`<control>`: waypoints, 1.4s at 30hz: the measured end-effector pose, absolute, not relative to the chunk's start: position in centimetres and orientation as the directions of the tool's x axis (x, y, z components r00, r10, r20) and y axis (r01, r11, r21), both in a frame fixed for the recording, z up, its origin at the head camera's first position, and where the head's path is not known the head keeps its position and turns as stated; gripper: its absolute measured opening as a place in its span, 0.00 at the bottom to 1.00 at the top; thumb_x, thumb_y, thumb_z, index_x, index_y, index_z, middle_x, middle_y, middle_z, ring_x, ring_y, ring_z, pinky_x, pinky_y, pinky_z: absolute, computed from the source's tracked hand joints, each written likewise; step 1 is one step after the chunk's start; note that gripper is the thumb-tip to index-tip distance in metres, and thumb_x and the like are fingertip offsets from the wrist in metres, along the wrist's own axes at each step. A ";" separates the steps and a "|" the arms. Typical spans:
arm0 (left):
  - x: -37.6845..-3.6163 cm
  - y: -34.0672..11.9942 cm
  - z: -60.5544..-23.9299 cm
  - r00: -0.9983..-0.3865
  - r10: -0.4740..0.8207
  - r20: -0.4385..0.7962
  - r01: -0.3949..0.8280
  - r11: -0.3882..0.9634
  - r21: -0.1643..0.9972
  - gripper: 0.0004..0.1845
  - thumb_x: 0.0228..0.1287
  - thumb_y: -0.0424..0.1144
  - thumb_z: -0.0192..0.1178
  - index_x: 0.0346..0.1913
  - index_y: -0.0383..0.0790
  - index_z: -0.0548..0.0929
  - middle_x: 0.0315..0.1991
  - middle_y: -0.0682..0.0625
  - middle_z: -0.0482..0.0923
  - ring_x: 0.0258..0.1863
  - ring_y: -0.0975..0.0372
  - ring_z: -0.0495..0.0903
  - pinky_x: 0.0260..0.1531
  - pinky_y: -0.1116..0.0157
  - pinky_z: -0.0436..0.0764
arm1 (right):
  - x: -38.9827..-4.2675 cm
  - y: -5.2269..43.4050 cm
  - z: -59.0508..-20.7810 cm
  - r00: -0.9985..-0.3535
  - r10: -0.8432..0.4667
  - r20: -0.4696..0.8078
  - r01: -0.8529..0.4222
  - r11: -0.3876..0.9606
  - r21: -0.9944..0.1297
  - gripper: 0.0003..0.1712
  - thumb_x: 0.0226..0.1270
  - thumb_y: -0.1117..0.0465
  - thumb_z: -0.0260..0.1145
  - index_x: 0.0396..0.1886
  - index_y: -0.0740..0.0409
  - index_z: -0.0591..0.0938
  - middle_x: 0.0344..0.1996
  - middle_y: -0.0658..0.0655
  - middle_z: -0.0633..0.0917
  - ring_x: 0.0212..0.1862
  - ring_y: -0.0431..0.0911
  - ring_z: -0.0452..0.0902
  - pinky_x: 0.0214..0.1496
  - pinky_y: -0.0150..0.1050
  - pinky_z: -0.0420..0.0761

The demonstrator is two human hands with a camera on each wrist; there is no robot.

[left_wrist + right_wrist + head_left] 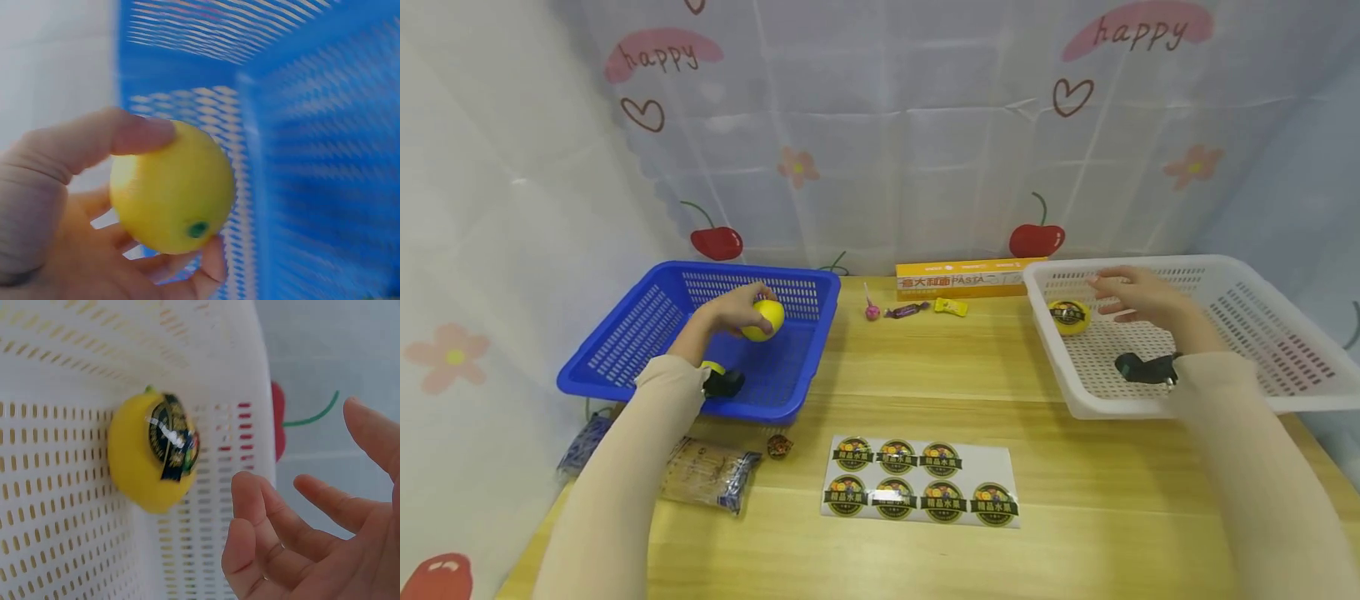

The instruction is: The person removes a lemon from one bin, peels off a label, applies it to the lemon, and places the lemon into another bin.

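Plain lemon (766,322) is over the blue basket (777,360), near its side; the left hand (732,308) has its grip clamped round it. Wide worktop (880,375) lies between the baskets. The right hand (1142,298) is over the white basket (1108,407), fingers bent and apart, near a stickered lemon (1070,320).

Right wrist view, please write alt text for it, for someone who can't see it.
A yellow fruit with a glossy dark label sits in a white perforated basket. The right hand, fingers loosely bent, holds nothing beside it. Behind is a pale cloth printed with a red cherry.
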State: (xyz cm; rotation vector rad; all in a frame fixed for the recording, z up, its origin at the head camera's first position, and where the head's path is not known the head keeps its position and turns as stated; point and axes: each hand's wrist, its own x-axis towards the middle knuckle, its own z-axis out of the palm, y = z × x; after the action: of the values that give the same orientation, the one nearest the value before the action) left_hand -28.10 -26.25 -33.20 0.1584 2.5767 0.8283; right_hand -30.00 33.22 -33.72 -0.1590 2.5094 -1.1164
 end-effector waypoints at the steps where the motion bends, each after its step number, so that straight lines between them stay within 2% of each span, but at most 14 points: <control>1: -28.0 -26.1 -32.8 -0.916 0.244 -0.318 -0.003 0.789 0.614 0.35 0.55 0.35 0.63 0.64 0.32 0.60 0.52 0.32 0.66 0.43 0.48 0.70 0.34 0.58 0.79 | -29.7 33.0 -33.5 -0.922 -0.257 -0.289 0.045 0.672 -0.740 0.47 0.71 0.39 0.46 0.72 0.70 0.44 0.64 0.79 0.60 0.60 0.65 0.68 0.55 0.53 0.75; 3: -27.9 -25.6 -31.9 -0.938 0.259 -0.230 0.032 0.726 0.687 0.35 0.55 0.35 0.63 0.64 0.31 0.60 0.54 0.32 0.66 0.43 0.49 0.70 0.33 0.61 0.78 | -29.1 32.5 -33.1 -0.928 -0.259 -0.269 0.031 0.665 -0.746 0.46 0.71 0.39 0.47 0.73 0.68 0.45 0.64 0.78 0.62 0.60 0.65 0.68 0.56 0.54 0.74; 8: -27.1 -23.6 -30.0 -0.958 0.283 -0.050 0.120 0.550 0.826 0.34 0.56 0.34 0.62 0.65 0.33 0.61 0.58 0.34 0.65 0.45 0.51 0.69 0.37 0.65 0.75 | -27.6 31.0 -32.2 -0.940 -0.255 -0.228 -0.007 0.680 -0.733 0.46 0.70 0.38 0.49 0.73 0.66 0.49 0.63 0.77 0.64 0.59 0.65 0.70 0.54 0.53 0.76; 13: -25.9 -20.2 -29.4 -0.941 0.328 0.079 0.215 0.403 0.890 0.33 0.54 0.31 0.62 0.64 0.32 0.64 0.58 0.35 0.67 0.46 0.52 0.69 0.41 0.64 0.74 | -26.1 29.0 -31.8 -0.950 -0.266 -0.166 -0.067 0.688 -0.722 0.45 0.69 0.40 0.52 0.72 0.66 0.53 0.62 0.76 0.66 0.55 0.63 0.74 0.48 0.46 0.80; 17: -24.7 -17.1 -29.7 -0.917 0.373 0.139 0.269 0.323 0.907 0.32 0.53 0.29 0.62 0.64 0.31 0.67 0.58 0.36 0.68 0.45 0.52 0.71 0.41 0.63 0.75 | -24.9 27.3 -31.8 -0.951 -0.291 -0.102 -0.123 0.661 -0.740 0.41 0.69 0.43 0.55 0.71 0.64 0.57 0.59 0.74 0.71 0.48 0.58 0.78 0.44 0.41 0.80; 23: -23.5 -13.4 -31.1 -0.897 0.415 0.150 0.286 0.288 0.914 0.33 0.53 0.31 0.64 0.64 0.36 0.69 0.59 0.39 0.69 0.48 0.50 0.73 0.41 0.58 0.78 | -23.2 24.6 -32.3 -0.931 -0.363 -0.042 -0.196 0.594 -0.780 0.35 0.71 0.49 0.56 0.69 0.65 0.60 0.54 0.71 0.75 0.46 0.55 0.78 0.43 0.39 0.80; 29: -22.5 -10.7 -32.5 -0.885 0.437 0.161 0.304 0.280 0.911 0.33 0.53 0.30 0.63 0.65 0.36 0.68 0.61 0.38 0.68 0.49 0.49 0.74 0.43 0.58 0.78 | -22.1 22.4 -33.7 -0.912 -0.409 -0.038 -0.220 0.564 -0.796 0.34 0.70 0.50 0.57 0.68 0.64 0.61 0.54 0.70 0.76 0.46 0.54 0.79 0.47 0.52 0.78; 36: -22.0 -8.4 -35.3 -0.890 0.446 0.096 0.232 0.262 0.937 0.35 0.50 0.28 0.63 0.65 0.35 0.67 0.62 0.38 0.65 0.51 0.49 0.73 0.46 0.59 0.77 | -21.1 20.4 -35.9 -0.878 -0.477 -0.045 -0.224 0.491 -0.842 0.34 0.70 0.52 0.57 0.68 0.65 0.61 0.52 0.70 0.77 0.45 0.57 0.80 0.44 0.49 0.81; 42: -22.1 -7.4 -38.3 -0.889 0.458 0.020 0.164 0.277 0.947 0.36 0.46 0.27 0.65 0.63 0.31 0.66 0.60 0.36 0.69 0.50 0.49 0.74 0.47 0.60 0.77 | -20.6 19.0 -37.9 -0.846 -0.533 -0.031 -0.256 0.455 -0.853 0.32 0.69 0.58 0.59 0.65 0.70 0.63 0.48 0.70 0.79 0.43 0.61 0.80 0.40 0.48 0.82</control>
State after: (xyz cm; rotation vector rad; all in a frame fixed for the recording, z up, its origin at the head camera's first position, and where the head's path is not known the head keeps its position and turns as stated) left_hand -22.08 -7.40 -38.33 0.5732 2.2914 1.6509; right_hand -20.62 18.96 -37.94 -0.6753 2.4151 -1.3404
